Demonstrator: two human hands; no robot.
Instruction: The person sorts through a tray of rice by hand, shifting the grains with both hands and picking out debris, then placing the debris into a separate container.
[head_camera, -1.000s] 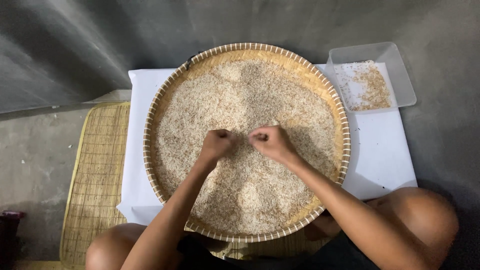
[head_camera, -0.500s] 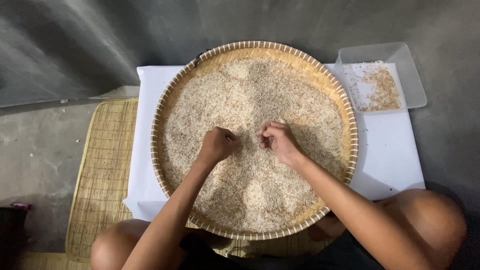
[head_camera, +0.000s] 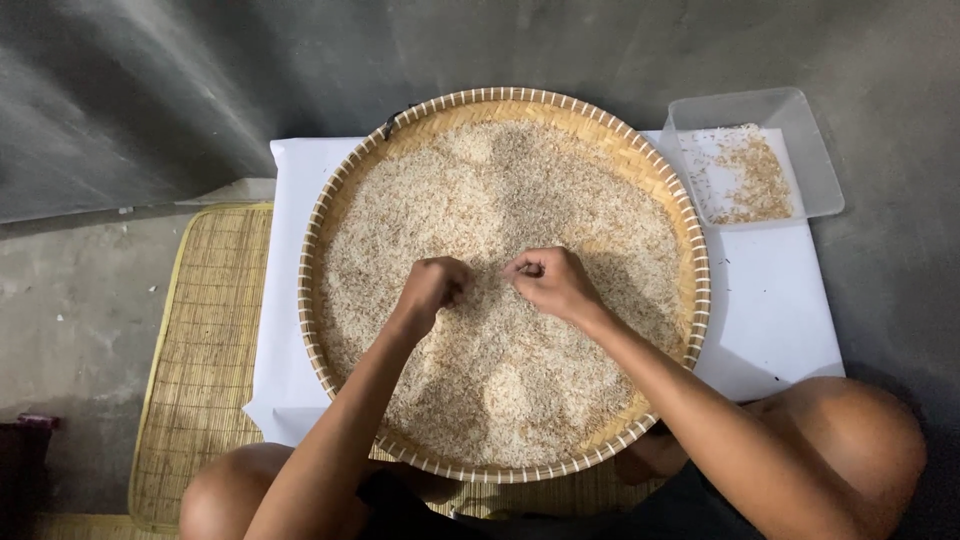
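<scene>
Rice (head_camera: 500, 330) at tray (head_camera: 690, 300) centre is picked w/ left hand (head_camera: 432, 288) & right hand (head_camera: 545, 282) fingertips pinched together; bits are best lifted singly, grains left undisturbed.

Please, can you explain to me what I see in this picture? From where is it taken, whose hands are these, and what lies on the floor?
A camera worn on a person's head took it, looking down. The person sits with knees apart. Both hands are theirs: the left hand and the right hand rest curled, fingertips pinched, on pale grain spread in a round woven tray. Whether they hold single grains is too small to tell. The tray lies on a white sheet. A clear plastic box at the upper right holds a little brownish grain. A bamboo mat lies at the left.
</scene>
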